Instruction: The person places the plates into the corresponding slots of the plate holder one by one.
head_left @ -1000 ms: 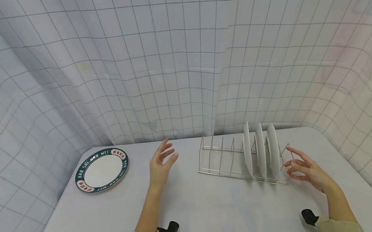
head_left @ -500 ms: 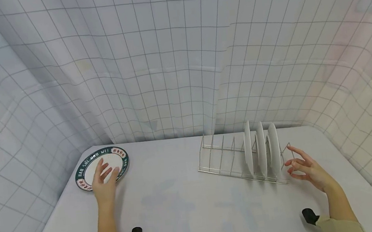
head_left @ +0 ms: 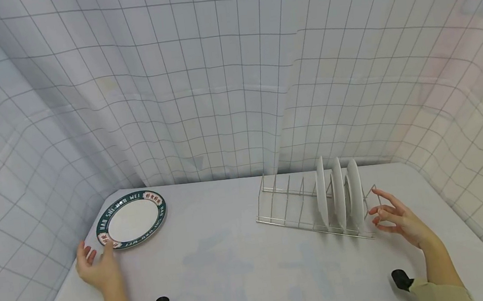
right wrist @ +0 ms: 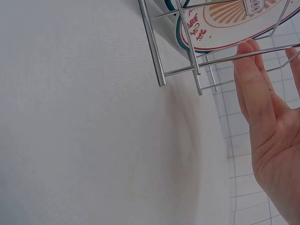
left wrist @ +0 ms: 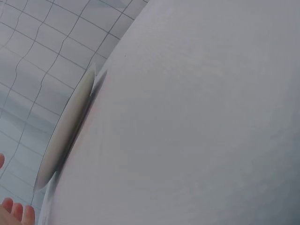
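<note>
Hands first, nearest the head camera. I see the left hand point(head_left: 96, 271) low on the white table point(head_left: 237, 270), fingers relaxed and spread, holding nothing; one fingertip lies at the near rim of the green-rimmed plate point(head_left: 131, 219), though I cannot tell whether it touches. The left wrist view gives only fingertips point(left wrist: 16, 211) in the bottom corner, with the same plate point(left wrist: 70, 126) seen edge-on as a thin pale sliver lying flat on the cloth.

The right hand point(head_left: 399, 224) hovers at the right end of the wire rack point(head_left: 293, 209), palm turned toward it, fingers straight and slightly fanned, gripping nothing. In the right wrist view its fingertips point(right wrist: 251, 61) sit just at the rack's point(right wrist: 187, 47) end wires; contact I cannot confirm.

Farther back, left side: the green-rimmed plate is round, with a plain white centre, a dark green band carrying white lettering, and red-and-white patches spaced around the band. It lies flat near the table's far left corner, well apart from the rack.

Three white plates point(head_left: 337, 191) stand upright on edge in the right-hand slots of the rack; the left slots hold none. One racked plate point(right wrist: 225, 18) shows a green rim and orange pattern.

Behind everything hangs a gridded white curtain point(head_left: 216, 84).
</note>
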Tool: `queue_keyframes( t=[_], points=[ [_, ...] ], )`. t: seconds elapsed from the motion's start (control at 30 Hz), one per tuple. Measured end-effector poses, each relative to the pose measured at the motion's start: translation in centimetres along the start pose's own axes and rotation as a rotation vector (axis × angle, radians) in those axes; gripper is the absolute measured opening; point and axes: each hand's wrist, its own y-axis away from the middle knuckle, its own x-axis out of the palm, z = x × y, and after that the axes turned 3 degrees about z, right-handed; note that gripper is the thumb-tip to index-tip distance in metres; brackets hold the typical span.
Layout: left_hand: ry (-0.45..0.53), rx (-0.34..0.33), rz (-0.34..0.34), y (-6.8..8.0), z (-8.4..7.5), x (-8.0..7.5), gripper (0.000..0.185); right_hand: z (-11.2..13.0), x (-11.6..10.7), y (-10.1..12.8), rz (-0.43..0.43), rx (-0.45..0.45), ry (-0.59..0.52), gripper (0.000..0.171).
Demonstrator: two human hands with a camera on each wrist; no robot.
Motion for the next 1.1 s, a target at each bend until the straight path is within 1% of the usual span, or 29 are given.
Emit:
queue_keyframes(
  t=[0.07,0.17,0.23,0.37,0.47,0.53,0.57,0.67,0.8,0.87,0.97,1.07,1.1],
  points=[
    [-0.012,-0.037,-0.025,-0.2,0.3,-0.1,0.060,0.0,0.0,0.0,-0.001,0.001,0.002,0.058],
    [-0.050,-0.092,-0.013,-0.4,0.6,-0.3,0.066,-0.1,-0.1,0.0,0.000,0.003,-0.002,0.058],
    [-0.054,-0.139,0.021,-0.5,0.8,-0.4,0.069,-0.1,-0.1,0.0,0.001,0.002,-0.005,0.058],
    [-0.008,-0.218,0.091,-0.7,0.9,-0.4,0.072,-0.1,-0.1,0.0,-0.001,0.001,-0.001,0.058],
    [-0.019,-0.249,0.128,-0.9,1.0,-0.2,0.073,-0.1,-0.1,0.0,-0.003,0.001,0.004,0.058],
    [-0.032,-0.252,0.147,-1.1,1.0,0.1,0.072,-0.1,-0.1,0.0,-0.003,0.002,0.005,0.058],
    [-0.056,-0.251,0.147,-1.2,1.0,0.2,0.070,-0.1,-0.1,0.0,-0.003,0.003,0.004,0.058],
    [-0.170,-0.217,0.158,-1.2,1.0,0.5,0.067,-0.1,-0.1,0.0,0.000,0.000,0.001,0.057],
    [-0.326,-0.151,0.176,-1.2,1.0,0.5,0.066,0.0,-0.1,0.0,0.003,-0.006,0.000,0.057],
    [-0.323,-0.137,0.190,-1.3,1.1,0.5,0.066,0.0,0.0,0.0,0.003,-0.006,-0.002,0.057],
    [-0.271,-0.144,0.220,-1.2,1.2,0.5,0.066,0.0,0.0,0.0,0.002,-0.007,-0.004,0.058],
    [-0.188,-0.164,0.269,-1.0,1.2,0.5,0.067,0.0,0.0,0.0,0.003,-0.008,-0.004,0.058],
    [-0.156,-0.180,0.284,-0.9,1.2,0.5,0.067,0.0,0.0,0.0,0.003,-0.009,-0.004,0.057]
  ],
)
